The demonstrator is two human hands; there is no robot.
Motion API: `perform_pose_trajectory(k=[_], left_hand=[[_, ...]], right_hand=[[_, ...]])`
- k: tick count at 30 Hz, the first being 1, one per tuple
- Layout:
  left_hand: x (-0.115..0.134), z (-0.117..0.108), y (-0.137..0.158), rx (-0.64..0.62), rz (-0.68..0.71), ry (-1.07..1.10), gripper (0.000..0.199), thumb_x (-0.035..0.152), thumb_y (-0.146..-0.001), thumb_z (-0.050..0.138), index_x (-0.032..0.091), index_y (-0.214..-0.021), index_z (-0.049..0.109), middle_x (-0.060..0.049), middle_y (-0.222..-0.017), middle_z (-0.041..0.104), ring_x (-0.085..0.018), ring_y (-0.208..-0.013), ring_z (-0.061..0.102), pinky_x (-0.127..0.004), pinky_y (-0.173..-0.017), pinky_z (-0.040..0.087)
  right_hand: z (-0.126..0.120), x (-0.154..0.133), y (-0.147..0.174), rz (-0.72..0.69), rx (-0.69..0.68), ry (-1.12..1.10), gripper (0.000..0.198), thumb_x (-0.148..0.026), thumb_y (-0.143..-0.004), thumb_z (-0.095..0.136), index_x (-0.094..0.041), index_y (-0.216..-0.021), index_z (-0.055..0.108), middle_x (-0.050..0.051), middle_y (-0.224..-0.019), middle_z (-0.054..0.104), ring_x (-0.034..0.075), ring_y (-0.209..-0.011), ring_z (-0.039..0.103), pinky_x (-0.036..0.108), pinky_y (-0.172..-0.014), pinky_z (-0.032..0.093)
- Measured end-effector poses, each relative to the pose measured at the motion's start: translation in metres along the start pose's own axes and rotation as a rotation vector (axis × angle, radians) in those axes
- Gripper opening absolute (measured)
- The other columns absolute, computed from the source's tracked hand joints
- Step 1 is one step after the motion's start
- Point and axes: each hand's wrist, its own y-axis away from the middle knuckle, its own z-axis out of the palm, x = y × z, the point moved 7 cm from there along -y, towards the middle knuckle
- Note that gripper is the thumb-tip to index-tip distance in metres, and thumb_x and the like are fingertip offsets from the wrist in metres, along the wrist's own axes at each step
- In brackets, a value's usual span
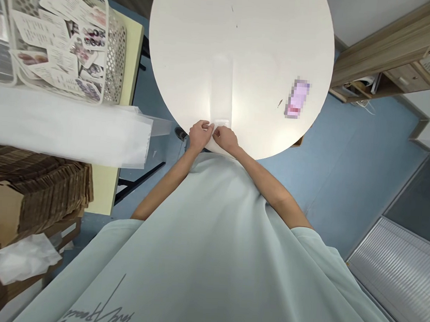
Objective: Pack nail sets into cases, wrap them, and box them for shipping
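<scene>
A long, translucent whitish plastic strip (222,86) lies flat on the round white table (186,28), its near end between my hands. A small white piece (222,122) shows at that near end; what it is, I cannot make out. My left hand (201,135) is closed, thumb and fingers pinched at the strip's left near corner. Just to the right, my right hand (226,138) is curled with fingertips pinched at the same end. The fingertips of both hands almost meet close to the table's front edge.
A pixelated purple object (297,99) lies on the table at right. On the left are a white basket (115,57) of printed cards, a stack of white sheets (74,128) and folded cardboard (52,195). A wooden cabinet (382,54) stands at far right.
</scene>
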Motion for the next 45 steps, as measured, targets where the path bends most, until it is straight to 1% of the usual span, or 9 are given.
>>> perform_pose_trajectory(k=[3, 9, 14, 18, 23, 29, 36, 41, 45], left_hand=[[0.003, 0.005, -0.001, -0.012, -0.006, 0.031, 0.029, 0.043, -0.105, 0.065, 0.021, -0.117, 0.08, -0.011, -0.125, 0.086, -0.029, -0.124, 0.079, -0.039, -0.112, 0.057], [0.0, 0.012, -0.007, -0.009, -0.074, 0.031, 0.021, 0.028, -0.098, 0.067, 0.021, -0.113, 0.082, -0.01, -0.121, 0.087, -0.028, -0.119, 0.08, -0.039, -0.111, 0.058], [-0.003, 0.017, -0.01, -0.001, -0.078, 0.059, 0.022, 0.028, -0.099, 0.066, 0.021, -0.114, 0.081, -0.011, -0.121, 0.086, -0.028, -0.118, 0.08, -0.039, -0.11, 0.058], [-0.005, 0.02, -0.012, 0.011, -0.099, 0.018, 0.024, 0.027, -0.099, 0.064, 0.022, -0.116, 0.08, -0.01, -0.123, 0.085, -0.029, -0.122, 0.078, -0.041, -0.111, 0.058], [-0.006, 0.021, -0.014, 0.023, -0.12, -0.003, 0.026, 0.026, -0.1, 0.062, 0.021, -0.12, 0.079, -0.012, -0.127, 0.084, -0.03, -0.123, 0.077, -0.042, -0.114, 0.057], [-0.003, 0.023, -0.011, 0.031, -0.126, -0.037, 0.02, 0.024, -0.101, 0.063, 0.022, -0.115, 0.078, -0.009, -0.124, 0.085, -0.027, -0.12, 0.078, -0.038, -0.11, 0.057], [0.0, 0.026, -0.008, 0.083, -0.121, -0.094, 0.013, 0.02, -0.104, 0.061, 0.022, -0.11, 0.073, -0.012, -0.123, 0.084, -0.032, -0.12, 0.077, -0.044, -0.111, 0.056], [-0.006, 0.029, -0.011, 0.093, -0.094, -0.117, 0.006, 0.023, -0.104, 0.063, 0.024, -0.103, 0.069, -0.012, -0.116, 0.082, -0.033, -0.116, 0.075, -0.047, -0.11, 0.056], [-0.009, 0.031, -0.012, 0.143, -0.013, -0.13, 0.013, 0.019, -0.103, 0.06, 0.024, -0.113, 0.067, -0.013, -0.116, 0.078, -0.032, -0.114, 0.073, -0.048, -0.107, 0.057]], right_hand=[[0.004, -0.002, -0.001, -0.005, -0.001, 0.006, 0.021, -0.025, -0.11, 0.057, -0.022, -0.104, 0.077, 0.013, -0.12, 0.08, 0.034, -0.108, 0.076, 0.046, -0.094, 0.063], [0.001, 0.005, 0.003, -0.031, 0.022, -0.014, 0.017, -0.027, -0.108, 0.063, -0.023, -0.101, 0.077, 0.01, -0.117, 0.08, 0.03, -0.107, 0.075, 0.042, -0.097, 0.063], [-0.032, 0.039, 0.008, 0.029, 0.228, -0.136, 0.018, -0.028, -0.108, 0.06, -0.021, -0.113, 0.076, 0.01, -0.122, 0.079, 0.026, -0.111, 0.074, 0.041, -0.104, 0.061], [-0.044, 0.068, 0.006, 0.109, 0.277, -0.19, 0.021, -0.028, -0.106, 0.062, -0.02, -0.122, 0.074, 0.012, -0.128, 0.077, 0.026, -0.113, 0.073, 0.041, -0.105, 0.059], [-0.036, 0.077, -0.002, 0.11, 0.238, -0.23, 0.026, -0.029, -0.105, 0.064, -0.018, -0.126, 0.073, 0.013, -0.13, 0.078, 0.027, -0.118, 0.074, 0.043, -0.11, 0.059], [-0.026, 0.074, -0.007, 0.108, 0.236, -0.239, 0.022, -0.03, -0.105, 0.067, -0.021, -0.124, 0.071, 0.013, -0.133, 0.079, 0.029, -0.121, 0.076, 0.045, -0.11, 0.061], [-0.023, 0.073, -0.007, 0.173, 0.236, -0.244, 0.037, -0.031, -0.105, 0.072, -0.02, -0.139, 0.062, 0.015, -0.132, 0.08, 0.032, -0.124, 0.075, 0.049, -0.111, 0.061], [-0.019, 0.074, -0.011, 0.223, 0.221, -0.257, 0.031, -0.035, -0.105, 0.073, -0.021, -0.132, 0.065, 0.014, -0.125, 0.081, 0.033, -0.125, 0.075, 0.049, -0.111, 0.06], [-0.017, 0.073, -0.013, 0.241, 0.221, -0.217, 0.021, -0.035, -0.105, 0.071, -0.021, -0.122, 0.068, 0.014, -0.127, 0.079, 0.031, -0.123, 0.075, 0.047, -0.109, 0.06]])
